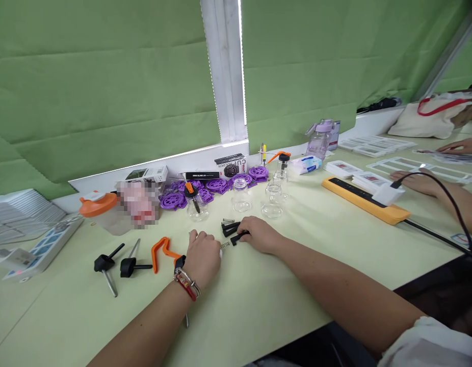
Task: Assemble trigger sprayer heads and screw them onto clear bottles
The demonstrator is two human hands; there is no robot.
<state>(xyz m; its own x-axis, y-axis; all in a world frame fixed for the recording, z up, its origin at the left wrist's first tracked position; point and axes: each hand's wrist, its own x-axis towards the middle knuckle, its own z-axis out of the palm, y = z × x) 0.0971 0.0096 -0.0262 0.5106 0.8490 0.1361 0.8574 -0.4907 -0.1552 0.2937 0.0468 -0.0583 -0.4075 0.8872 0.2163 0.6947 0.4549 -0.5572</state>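
My left hand [201,256] rests on the pale green table [259,306] with its fingers curled under; what they hold is hidden. It wears red and silver bracelets at the wrist. My right hand [258,233] lies just to the right, fingers pinched on a small black plastic part [239,236]. Another black part [230,228] and small metal springs [228,221] lie right beside it. An orange lever piece [161,251] lies left of my left hand.
Two black pump heads with metal tubes [117,265] lie at left. Clear glass bottles [241,196], purple round parts [216,184] and boxes line the back. An orange power strip [364,200] lies at right, where another person's hands [423,181] work among white trays.
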